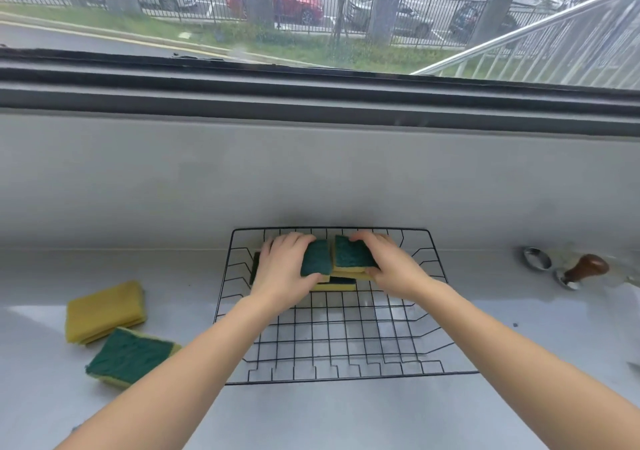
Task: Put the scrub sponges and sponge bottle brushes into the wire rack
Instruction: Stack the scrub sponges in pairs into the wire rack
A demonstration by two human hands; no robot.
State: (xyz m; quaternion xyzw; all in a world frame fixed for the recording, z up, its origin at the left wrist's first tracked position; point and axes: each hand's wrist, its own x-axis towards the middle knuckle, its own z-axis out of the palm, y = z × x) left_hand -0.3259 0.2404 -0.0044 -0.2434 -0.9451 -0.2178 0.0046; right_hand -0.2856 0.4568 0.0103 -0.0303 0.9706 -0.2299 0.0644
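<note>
A black wire rack (346, 377) sits on the grey counter in front of me. Both my hands are over its far end. My left hand (282, 271) grips a green-and-yellow scrub sponge (316, 259). My right hand (389, 264) grips another scrub sponge (351, 253) right beside it. Under them, more sponges (337, 285) lie stacked on the rack floor, partly hidden by my hands. Left of the rack, on the counter, lie a yellow-side-up sponge stack (104, 311) and a green-side-up sponge (130, 356). No bottle brush is in view.
A wooden-handled metal tamper (583, 271) and a metal ring (536, 258) lie on the counter at the right. A grey wall (311, 179) rises just behind the rack, with a window above it.
</note>
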